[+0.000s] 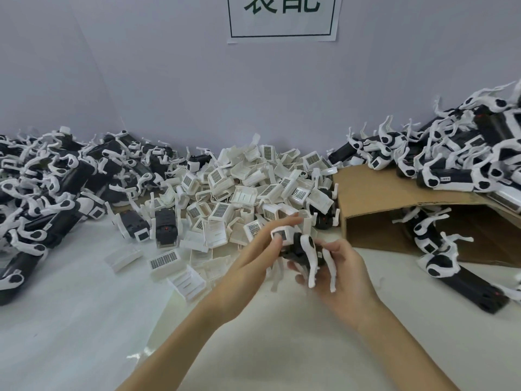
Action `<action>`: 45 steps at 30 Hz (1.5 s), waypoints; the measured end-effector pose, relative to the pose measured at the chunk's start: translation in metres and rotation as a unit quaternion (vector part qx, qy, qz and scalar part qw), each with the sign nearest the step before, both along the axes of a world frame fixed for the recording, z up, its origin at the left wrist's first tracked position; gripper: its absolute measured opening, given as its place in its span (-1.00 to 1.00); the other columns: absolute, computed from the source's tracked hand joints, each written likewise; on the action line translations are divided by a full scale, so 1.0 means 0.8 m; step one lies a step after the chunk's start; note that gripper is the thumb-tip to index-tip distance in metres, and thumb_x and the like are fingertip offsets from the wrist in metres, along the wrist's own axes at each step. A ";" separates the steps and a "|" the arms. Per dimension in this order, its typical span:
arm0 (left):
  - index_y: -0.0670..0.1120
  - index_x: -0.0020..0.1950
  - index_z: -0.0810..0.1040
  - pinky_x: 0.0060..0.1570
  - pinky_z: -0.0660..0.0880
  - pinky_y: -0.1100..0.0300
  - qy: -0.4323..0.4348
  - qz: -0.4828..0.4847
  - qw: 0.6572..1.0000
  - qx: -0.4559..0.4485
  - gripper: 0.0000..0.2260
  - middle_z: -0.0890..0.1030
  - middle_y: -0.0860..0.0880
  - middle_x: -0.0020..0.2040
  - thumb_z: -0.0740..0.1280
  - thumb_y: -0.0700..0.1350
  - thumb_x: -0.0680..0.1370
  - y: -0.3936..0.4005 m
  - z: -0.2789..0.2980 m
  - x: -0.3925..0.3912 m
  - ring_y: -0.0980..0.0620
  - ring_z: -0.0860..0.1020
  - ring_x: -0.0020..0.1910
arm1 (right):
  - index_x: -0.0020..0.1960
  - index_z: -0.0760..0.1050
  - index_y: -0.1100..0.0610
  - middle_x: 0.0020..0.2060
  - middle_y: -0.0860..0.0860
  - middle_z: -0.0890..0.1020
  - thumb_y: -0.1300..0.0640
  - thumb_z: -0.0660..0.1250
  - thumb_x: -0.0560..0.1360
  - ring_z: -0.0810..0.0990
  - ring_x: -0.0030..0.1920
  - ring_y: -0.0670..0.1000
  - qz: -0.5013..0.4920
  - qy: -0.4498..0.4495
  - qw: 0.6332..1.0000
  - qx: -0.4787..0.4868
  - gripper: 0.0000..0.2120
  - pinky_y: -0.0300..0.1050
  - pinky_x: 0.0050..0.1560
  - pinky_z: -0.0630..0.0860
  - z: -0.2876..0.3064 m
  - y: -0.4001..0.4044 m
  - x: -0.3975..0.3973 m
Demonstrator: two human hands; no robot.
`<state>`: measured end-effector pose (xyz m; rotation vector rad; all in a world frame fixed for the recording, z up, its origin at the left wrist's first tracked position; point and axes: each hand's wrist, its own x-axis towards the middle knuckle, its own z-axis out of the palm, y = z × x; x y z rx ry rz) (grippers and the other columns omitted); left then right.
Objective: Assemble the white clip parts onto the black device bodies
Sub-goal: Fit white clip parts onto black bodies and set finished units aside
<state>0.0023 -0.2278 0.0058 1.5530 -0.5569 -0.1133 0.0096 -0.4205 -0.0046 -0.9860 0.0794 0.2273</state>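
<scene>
You are holding black device body (296, 249) just in front of white clip pile (253, 187): right hand (344, 272) gripping it, left hand (253, 258) fingers straight, pressing white end cap. Left of pile, many bodies looking unfinished; right of pile, heap on cardboard box (394, 198) looking done. Plenty remaining, judging by pile.

On the table (84, 334), left to right: a heap of device bodies (50, 176) at the far left, a pile of clip parts (248, 187) in the middle against the back wall (169, 80), a cardboard box (394, 215) lying on its side at the right. On top of and behind the box, a second heap of assembled devices (465, 153), with a few more inside its opening and before it. Before the clip pile, left hand (248, 266) and right hand (344, 272) side by side, one device (298, 246) between them; high on the wall, a paper sign (282, 18).
</scene>
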 end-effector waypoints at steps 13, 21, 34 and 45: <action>0.10 0.23 0.58 0.01 0.56 0.32 -0.022 0.172 0.985 -0.016 -0.57 0.66 0.21 -0.03 0.44 0.30 0.47 -0.009 0.002 -0.003 0.19 0.64 -0.02 | 0.41 0.43 -0.09 0.22 -0.05 0.58 0.06 0.22 0.60 0.57 0.25 0.05 -0.128 -0.323 0.903 -0.255 -0.62 -0.01 0.31 0.51 -0.003 0.020 -0.020; 0.01 0.34 0.54 0.39 0.47 -0.22 -0.242 0.161 0.948 0.129 -0.37 0.66 0.01 0.30 0.73 -0.03 0.35 0.052 0.019 0.019 -0.08 0.58 0.38 | 0.55 0.34 -0.06 0.25 -0.15 0.56 -0.20 0.61 0.36 0.53 0.31 -0.13 -0.098 -0.443 0.730 -0.510 -0.15 -0.42 0.27 0.38 -0.005 0.010 -0.012; -0.18 -0.24 0.66 0.24 0.55 -0.24 -0.106 0.283 0.935 -0.185 -0.29 0.67 -0.28 -0.20 0.15 0.42 0.64 0.021 0.008 0.009 -0.29 0.63 -0.11 | 0.49 0.43 0.05 0.17 -0.10 0.61 -0.39 0.50 0.41 0.58 0.17 -0.12 -0.121 -0.480 0.689 -0.530 -0.19 -0.23 0.15 0.57 -0.008 0.042 -0.037; -0.04 0.19 0.62 0.11 0.64 0.01 0.060 0.200 0.978 0.010 -0.43 0.73 -0.22 0.01 0.25 0.44 0.58 0.032 0.017 0.022 -0.18 0.72 0.02 | 0.10 0.66 -0.02 -0.18 0.04 0.76 -0.41 0.50 0.36 0.76 -0.22 0.15 -0.071 -0.166 0.933 -0.312 -0.46 0.18 -0.24 0.71 0.002 0.047 -0.032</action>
